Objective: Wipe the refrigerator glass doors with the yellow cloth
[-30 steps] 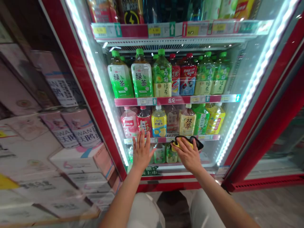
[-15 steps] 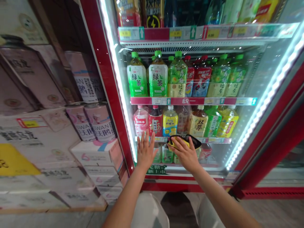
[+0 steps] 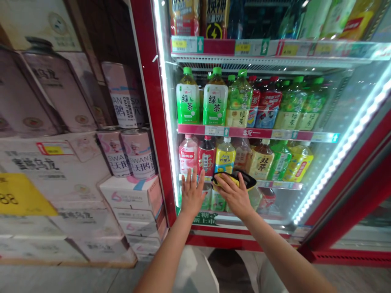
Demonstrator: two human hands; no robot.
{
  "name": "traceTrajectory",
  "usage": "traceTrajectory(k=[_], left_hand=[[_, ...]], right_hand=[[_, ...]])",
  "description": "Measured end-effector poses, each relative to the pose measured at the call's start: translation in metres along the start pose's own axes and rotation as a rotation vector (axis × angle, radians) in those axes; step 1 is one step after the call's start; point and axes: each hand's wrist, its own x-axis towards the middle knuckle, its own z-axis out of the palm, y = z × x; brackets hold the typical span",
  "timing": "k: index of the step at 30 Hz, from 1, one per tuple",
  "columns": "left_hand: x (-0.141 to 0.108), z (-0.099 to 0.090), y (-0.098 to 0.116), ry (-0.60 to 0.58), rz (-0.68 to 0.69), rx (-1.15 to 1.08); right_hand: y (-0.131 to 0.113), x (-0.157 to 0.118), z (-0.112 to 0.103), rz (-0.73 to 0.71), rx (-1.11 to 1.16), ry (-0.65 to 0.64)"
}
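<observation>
My left hand (image 3: 193, 197) is open, fingers spread and pointing up, in front of the lower shelves of a lit drinks fridge (image 3: 244, 239). It holds nothing; whether its palm touches the door glass I cannot tell. My right hand (image 3: 234, 196) lies over a black-edged yellow cloth (image 3: 249, 183), keeping it flat against the fridge front. The fingers cover much of the cloth. Just above the hands stand a pink drink bottle (image 3: 188, 154), a dark red bottle (image 3: 207, 156), a yellow and blue bottle (image 3: 225, 156) and a brown-labelled bottle (image 3: 259, 160).
Green tea bottles (image 3: 216, 99) line the shelf above. On the left, pink cans (image 3: 137, 154) stand on stacked white boxes (image 3: 131, 199), beside tall pinkish bottle shapes (image 3: 58, 87). A red fridge frame (image 3: 345, 203) slants along the right.
The view has shifted left a little, so the fridge and boxes appear farther right. My right hand and the cloth have slid slightly left across the shelf fronts; my left hand stays spread.
</observation>
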Motion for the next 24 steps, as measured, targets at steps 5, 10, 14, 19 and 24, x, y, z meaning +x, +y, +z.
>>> traceTrajectory(k=[5,10,14,19,24], left_hand=[[0.0,-0.001,-0.001,-0.014,-0.009,-0.015],[-0.003,-0.002,-0.007,-0.029,0.016,-0.004],[-0.011,-0.005,-0.015,-0.018,-0.041,0.022],[-0.016,-0.008,-0.023,-0.008,-0.102,0.037],[-0.023,-0.01,-0.033,-0.008,-0.15,0.066]], right_hand=[[-0.001,0.009,0.001,0.075,-0.016,0.045],[0.0,-0.021,0.004,-0.07,0.022,-0.018],[0.013,0.021,-0.017,0.156,-0.039,0.061],[-0.011,0.072,-0.012,0.133,-0.059,0.108],[-0.021,0.037,0.003,-0.112,-0.05,0.027]])
